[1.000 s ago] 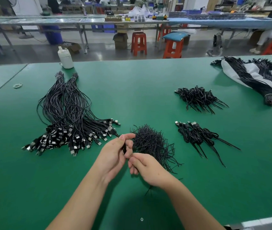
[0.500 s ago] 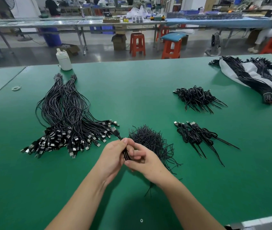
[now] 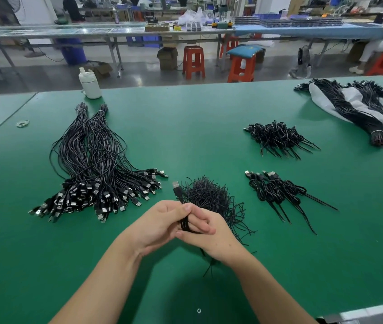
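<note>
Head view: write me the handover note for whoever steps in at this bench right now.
Left hand grips a folded USB cable, plug up; right hand pinches the same loops.
Tie heap lies just behind the hands.
Uncoiled cables lie left; tied cables sit right in a near pile and a far pile.
Done: both right piles.
Left: tie this cable, probably add it to the near pile, then work through the left stock.
</note>
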Demonstrator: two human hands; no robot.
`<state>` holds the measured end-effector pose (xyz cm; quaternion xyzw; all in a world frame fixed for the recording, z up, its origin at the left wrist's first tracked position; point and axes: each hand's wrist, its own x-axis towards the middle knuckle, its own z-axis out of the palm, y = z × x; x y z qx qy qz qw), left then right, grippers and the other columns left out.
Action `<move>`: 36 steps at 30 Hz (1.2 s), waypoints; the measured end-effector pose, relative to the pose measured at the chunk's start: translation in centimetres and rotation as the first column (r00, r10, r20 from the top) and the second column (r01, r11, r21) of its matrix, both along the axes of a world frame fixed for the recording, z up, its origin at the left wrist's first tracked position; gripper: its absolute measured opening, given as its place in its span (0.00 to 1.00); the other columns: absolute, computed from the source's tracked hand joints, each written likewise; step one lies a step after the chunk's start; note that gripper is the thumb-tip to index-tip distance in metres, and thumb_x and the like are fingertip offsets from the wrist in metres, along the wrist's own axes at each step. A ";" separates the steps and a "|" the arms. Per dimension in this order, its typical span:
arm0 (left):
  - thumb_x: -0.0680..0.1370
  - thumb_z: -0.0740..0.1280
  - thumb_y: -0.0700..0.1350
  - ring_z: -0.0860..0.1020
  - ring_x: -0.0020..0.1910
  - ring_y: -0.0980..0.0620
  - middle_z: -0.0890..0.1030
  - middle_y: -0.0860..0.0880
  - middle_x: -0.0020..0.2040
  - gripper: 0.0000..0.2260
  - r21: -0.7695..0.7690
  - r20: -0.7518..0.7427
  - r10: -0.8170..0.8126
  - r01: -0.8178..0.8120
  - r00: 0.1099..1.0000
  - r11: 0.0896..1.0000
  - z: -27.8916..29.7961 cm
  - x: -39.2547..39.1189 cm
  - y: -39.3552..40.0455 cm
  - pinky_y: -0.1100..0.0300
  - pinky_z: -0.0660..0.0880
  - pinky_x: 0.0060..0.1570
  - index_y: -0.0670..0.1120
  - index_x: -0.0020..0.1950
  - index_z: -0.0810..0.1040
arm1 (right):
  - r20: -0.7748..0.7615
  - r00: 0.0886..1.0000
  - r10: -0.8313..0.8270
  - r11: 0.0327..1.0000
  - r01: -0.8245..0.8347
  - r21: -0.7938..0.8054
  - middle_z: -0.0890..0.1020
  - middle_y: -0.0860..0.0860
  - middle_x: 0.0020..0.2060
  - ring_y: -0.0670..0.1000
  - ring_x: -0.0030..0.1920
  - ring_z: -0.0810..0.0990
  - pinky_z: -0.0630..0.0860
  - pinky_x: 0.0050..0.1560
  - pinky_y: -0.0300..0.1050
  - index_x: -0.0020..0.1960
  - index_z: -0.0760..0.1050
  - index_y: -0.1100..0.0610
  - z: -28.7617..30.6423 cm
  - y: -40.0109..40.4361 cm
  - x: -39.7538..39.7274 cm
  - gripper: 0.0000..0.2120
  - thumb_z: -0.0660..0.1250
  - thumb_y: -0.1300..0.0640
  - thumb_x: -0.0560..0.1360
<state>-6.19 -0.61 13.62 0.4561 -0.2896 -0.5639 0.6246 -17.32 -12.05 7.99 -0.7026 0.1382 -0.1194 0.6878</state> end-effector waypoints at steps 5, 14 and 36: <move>0.80 0.64 0.47 0.82 0.54 0.36 0.83 0.30 0.50 0.15 0.057 0.047 -0.008 0.006 0.999 0.998 0.3 -0.4 0.2 0.53 0.80 0.53 0.37 0.50 0.84 | 0.021 1.000 0.017 1.000 -0.017 0.001 0.61 0.42 0.26 0.43 0.27 0.59 0.66 0.30 0.34 0.44 0.65 0.69 -0.3 0.3 -0.3 0.20 0.75 0.61 0.72; 0.79 0.64 0.48 0.80 0.57 0.35 0.83 0.32 0.46 0.15 0.081 0.100 0.021 -0.030 0.995 0.996 0.8 -0.7 0.6 0.51 0.78 0.57 0.37 0.45 0.82 | 0.028 0.999 -0.036 0.996 0.038 -0.077 0.68 0.45 0.28 0.47 0.30 0.66 0.70 0.33 0.44 0.35 0.67 0.49 0.2 0.9 -0.8 0.17 0.76 0.58 0.70; 0.84 0.59 0.45 0.84 0.50 0.50 0.86 0.43 0.42 0.17 0.023 0.406 0.374 -0.418 0.834 0.908 -0.4 -2.4 -0.5 0.61 0.75 0.54 0.47 0.41 0.83 | -0.038 0.989 -0.141 0.812 0.094 -0.576 0.77 0.42 0.32 0.43 0.32 0.72 0.73 0.37 0.38 0.43 0.75 0.46 3.0 -2.0 -0.9 0.09 0.75 0.55 0.70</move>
